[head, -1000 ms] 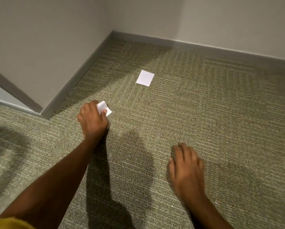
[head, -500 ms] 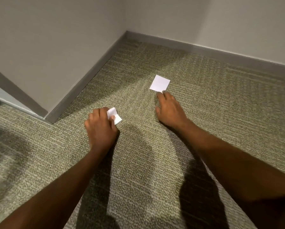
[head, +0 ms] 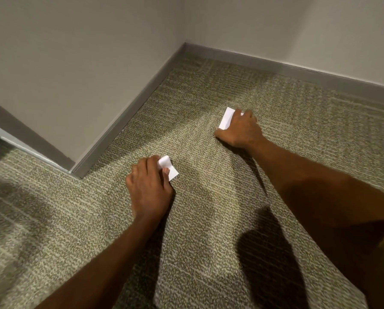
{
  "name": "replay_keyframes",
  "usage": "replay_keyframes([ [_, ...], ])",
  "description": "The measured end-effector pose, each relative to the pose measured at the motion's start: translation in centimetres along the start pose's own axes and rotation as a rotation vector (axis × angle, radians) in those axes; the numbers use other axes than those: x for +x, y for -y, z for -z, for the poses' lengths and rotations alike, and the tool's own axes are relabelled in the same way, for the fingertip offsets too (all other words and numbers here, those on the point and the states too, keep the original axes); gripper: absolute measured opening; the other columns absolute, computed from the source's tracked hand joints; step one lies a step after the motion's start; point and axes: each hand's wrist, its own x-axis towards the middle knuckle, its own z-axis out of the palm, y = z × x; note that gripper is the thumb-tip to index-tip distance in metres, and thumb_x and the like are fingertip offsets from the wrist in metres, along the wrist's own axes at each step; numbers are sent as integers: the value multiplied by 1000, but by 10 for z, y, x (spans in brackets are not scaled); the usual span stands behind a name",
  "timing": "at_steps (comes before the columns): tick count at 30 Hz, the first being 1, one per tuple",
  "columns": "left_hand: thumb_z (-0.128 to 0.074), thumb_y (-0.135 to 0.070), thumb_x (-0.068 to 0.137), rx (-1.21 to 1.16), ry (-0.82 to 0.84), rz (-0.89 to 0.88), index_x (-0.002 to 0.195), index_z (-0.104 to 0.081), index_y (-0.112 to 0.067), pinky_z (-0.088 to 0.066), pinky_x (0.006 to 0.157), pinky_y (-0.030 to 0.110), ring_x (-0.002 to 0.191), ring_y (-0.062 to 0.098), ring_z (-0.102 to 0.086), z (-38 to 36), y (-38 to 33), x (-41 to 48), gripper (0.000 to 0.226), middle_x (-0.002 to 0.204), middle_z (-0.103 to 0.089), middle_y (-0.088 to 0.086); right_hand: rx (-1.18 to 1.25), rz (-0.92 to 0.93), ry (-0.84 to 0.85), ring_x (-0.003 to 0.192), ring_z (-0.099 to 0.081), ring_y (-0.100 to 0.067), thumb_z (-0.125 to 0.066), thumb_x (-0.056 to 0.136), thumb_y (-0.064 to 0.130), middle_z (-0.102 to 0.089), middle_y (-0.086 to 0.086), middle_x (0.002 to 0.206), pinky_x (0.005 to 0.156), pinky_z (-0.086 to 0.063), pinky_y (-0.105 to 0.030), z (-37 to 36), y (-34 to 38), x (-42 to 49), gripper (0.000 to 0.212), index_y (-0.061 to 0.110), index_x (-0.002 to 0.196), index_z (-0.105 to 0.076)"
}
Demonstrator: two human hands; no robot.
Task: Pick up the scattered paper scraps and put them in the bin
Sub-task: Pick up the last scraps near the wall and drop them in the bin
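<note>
My left hand is low over the carpet and pinches a small folded white paper scrap between thumb and fingers. Farther ahead and to the right, my right hand lies on the carpet with its fingers curled over a second white paper scrap; only the scrap's left part shows from under the fingers. No bin is in view.
Patterned olive carpet covers the floor. Grey baseboard runs along pale walls that meet in a corner ahead. A wall end juts out at the left, with a dark gap beyond it.
My right hand has reached forward from the near carpet to the square scrap and curled its fingers onto it. My left hand keeps its hold on the folded scrap.
</note>
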Motion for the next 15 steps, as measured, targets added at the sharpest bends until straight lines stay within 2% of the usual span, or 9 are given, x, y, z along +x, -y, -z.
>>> replay_keyframes([
  [3, -53, -37, 107, 5, 9, 10, 137, -52, -18, -38, 101, 44, 114, 20, -48, 0, 0, 0, 35, 128, -57, 2, -40, 18, -1, 130, -51, -44, -71, 75, 77, -42, -21, 144, 103, -49, -49, 1, 1, 6, 115, 0, 154, -38],
  [8, -51, -38, 108, -5, 14, 16, 137, -52, -19, -39, 100, 44, 114, 20, -48, 0, -1, 0, 35, 128, -57, 1, -130, 59, -12, 119, -58, -40, -69, 80, 70, -47, -17, 135, 89, -50, -42, 1, 9, 9, 93, 2, 143, -54],
  [11, -49, -39, 108, -5, 17, 18, 137, -52, -20, -40, 99, 44, 113, 19, -48, 0, 0, 0, 34, 127, -56, 0, -180, 75, -36, 118, -60, -41, -67, 88, 60, -50, -20, 137, 88, -51, -43, -1, 18, 7, 82, 3, 145, -51],
  [15, -49, -38, 108, 2, 13, 15, 137, -51, -21, -40, 99, 44, 114, 20, -49, -1, 0, 1, 34, 128, -55, 0, -301, 149, -59, 118, -59, -41, -55, 102, 49, -51, -25, 139, 89, -54, -45, -3, 23, -1, 65, 5, 150, -45],
])
